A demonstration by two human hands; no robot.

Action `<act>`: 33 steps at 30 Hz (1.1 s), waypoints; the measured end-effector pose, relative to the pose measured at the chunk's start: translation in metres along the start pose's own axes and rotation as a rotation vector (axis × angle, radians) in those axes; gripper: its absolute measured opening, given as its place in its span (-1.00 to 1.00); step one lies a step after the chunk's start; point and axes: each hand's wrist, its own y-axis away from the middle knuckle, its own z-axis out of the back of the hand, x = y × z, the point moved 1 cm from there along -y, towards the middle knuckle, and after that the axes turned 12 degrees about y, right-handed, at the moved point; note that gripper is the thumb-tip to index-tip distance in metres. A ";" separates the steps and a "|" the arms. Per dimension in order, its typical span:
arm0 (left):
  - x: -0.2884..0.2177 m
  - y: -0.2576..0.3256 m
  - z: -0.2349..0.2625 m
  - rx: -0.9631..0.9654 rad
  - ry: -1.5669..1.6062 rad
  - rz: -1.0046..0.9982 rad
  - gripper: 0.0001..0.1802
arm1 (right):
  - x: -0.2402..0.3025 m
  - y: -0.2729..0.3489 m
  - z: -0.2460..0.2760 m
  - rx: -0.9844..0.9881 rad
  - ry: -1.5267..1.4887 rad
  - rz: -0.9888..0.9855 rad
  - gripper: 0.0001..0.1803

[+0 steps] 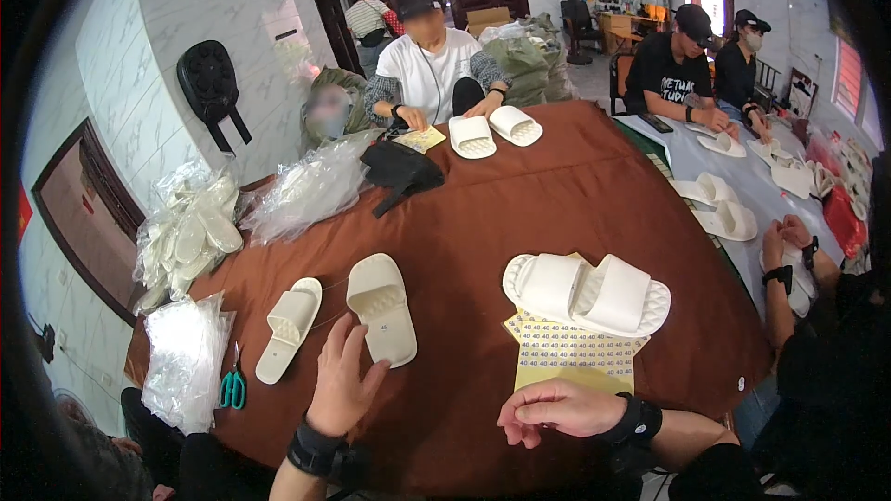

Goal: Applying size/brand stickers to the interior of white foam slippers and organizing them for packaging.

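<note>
While the left hand (342,380) rested spread fingers on the sole-up white foam slipper (381,308) on the brown-clothed counter (520,195), the right hand (557,406) lay loosely curled, holding nothing; light and springy, it looked easiest gripped by its edges.

white slippers near the person, brown table: four – two soles-up at 7 o'clock (380,306) (290,327), two upright at 5 o'clock (549,286) (620,297)
white slippers at 12 o'clock: two (471,136) (515,125)
yellow sticker sheets: one (574,353) at 5 o'clock
green scissors: one (232,388) at 8 o'clock
own hands: two (342,382) (557,408)
</note>
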 end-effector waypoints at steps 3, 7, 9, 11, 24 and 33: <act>0.020 -0.028 -0.025 0.089 -0.034 0.070 -0.24 | 0.002 0.001 0.000 -0.004 0.004 0.028 -0.70; 0.028 -0.044 -0.048 0.221 -0.171 0.219 -0.18 | 0.003 0.002 0.001 -0.023 0.012 0.026 -0.70; 0.029 -0.046 -0.053 0.240 -0.258 0.231 -0.20 | 0.003 0.002 0.001 -0.025 0.008 0.022 -0.72; 0.030 -0.046 -0.054 0.211 -0.281 0.183 -0.23 | 0.002 0.002 0.000 -0.019 -0.007 0.023 -0.71; 0.056 -0.036 -0.036 0.308 -0.234 0.257 -0.23 | 0.000 -0.001 0.001 -0.032 -0.011 0.025 -0.72; 0.070 -0.028 -0.021 0.282 -0.068 0.333 -0.14 | 0.003 0.001 -0.001 -0.046 -0.001 0.053 -0.72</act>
